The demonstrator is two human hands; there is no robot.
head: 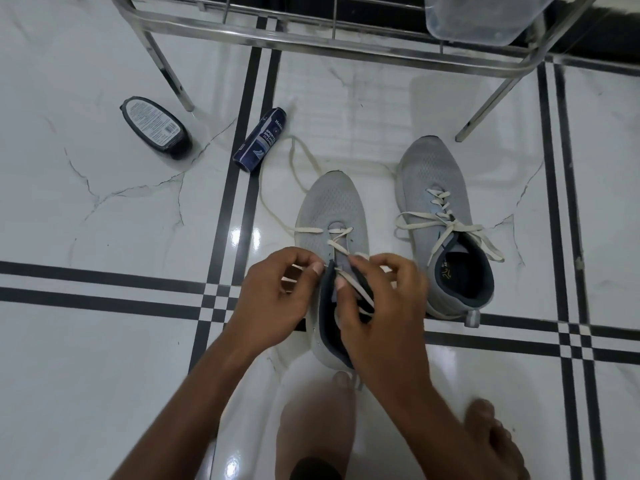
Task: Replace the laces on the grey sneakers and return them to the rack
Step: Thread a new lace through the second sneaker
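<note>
We take the near sneaker (330, 216) as our landmark. Both our hands crowd its tongue and collar, the left hand (277, 299) on one side, the right hand (377, 306) on the other. Left of its toe, a loose lace (298, 157) loops over the floor (121, 220), with a spray can (260, 139) and a dark bottle (156, 127) lying further left. Right of it stands the second sneaker (445, 216), with bare tile between them. Beyond the toe, the rack (311, 39) and its slanted legs hem in the open floor.
</note>
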